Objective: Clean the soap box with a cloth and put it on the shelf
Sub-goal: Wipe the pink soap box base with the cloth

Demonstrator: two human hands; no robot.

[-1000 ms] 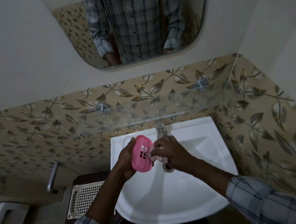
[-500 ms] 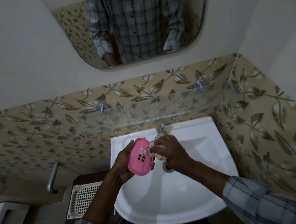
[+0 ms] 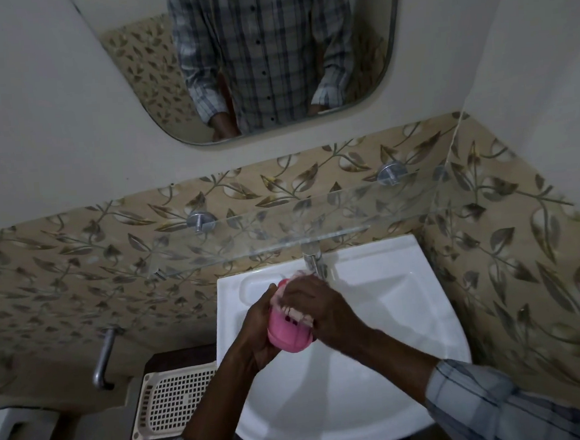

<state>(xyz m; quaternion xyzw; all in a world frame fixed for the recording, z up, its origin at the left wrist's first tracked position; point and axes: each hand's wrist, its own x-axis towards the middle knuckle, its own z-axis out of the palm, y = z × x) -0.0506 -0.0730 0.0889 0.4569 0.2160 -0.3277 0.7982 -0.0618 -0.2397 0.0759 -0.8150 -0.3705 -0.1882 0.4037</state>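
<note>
My left hand (image 3: 255, 328) grips a pink slotted soap box (image 3: 287, 333) from its left side, over the white basin (image 3: 378, 368). My right hand (image 3: 317, 305) lies across the top of the box and presses a pale pink-and-white cloth (image 3: 296, 311) against it; only bits of cloth show under the fingers and near the tap. The upper half of the box is hidden by my right hand. A clear glass shelf (image 3: 281, 220) on two metal pegs runs along the tiled wall just above and behind the basin.
A metal tap (image 3: 313, 259) stands at the basin's back edge, right behind my hands. A cream perforated tray (image 3: 174, 399) lies on a dark stand to the left of the basin. A metal handle (image 3: 102, 360) sticks out at lower left. A mirror (image 3: 263, 56) hangs above.
My right hand with the cloth has slid left over the top of the soap box, covering most of its slotted face. The box has tilted and sunk slightly in my left hand.
</note>
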